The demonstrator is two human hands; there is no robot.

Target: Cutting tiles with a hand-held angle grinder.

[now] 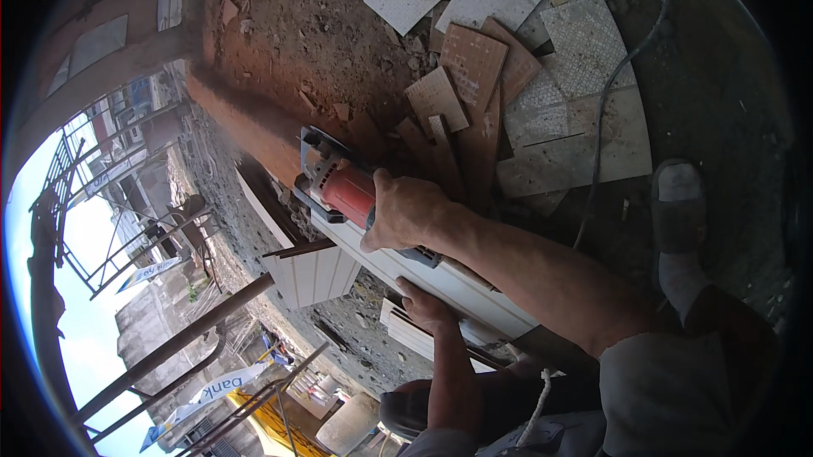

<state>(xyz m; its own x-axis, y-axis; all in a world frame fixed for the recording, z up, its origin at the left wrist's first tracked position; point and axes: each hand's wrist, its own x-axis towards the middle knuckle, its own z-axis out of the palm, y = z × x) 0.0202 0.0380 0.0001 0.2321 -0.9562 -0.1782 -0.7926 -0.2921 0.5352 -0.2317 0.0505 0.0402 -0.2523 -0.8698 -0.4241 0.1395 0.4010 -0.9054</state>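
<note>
My right hand [406, 213] is wrapped round the body of a red and black power cutter [347, 189]. The cutter's head sits on the far end of a long pale tile [385, 266], its blade mostly hidden by the guard. Nearer to me, my left hand [428, 306] grips the tile's left edge, its thumb side showing and some fingers hidden. Beside the tile on the left stand striped cream tile pieces [313, 275]. A stack of narrow pale strips [406, 334] lies below my left hand.
Patterned tiles [559, 118] and brown tile pieces [474, 63] lie scattered to the right. A dark cable [603, 105] runs across them. My shod foot [679, 207] is at the right. Rubble [279, 42] and a reddish ledge [246, 118] lie beyond the cutter; metal poles [182, 343] stand left.
</note>
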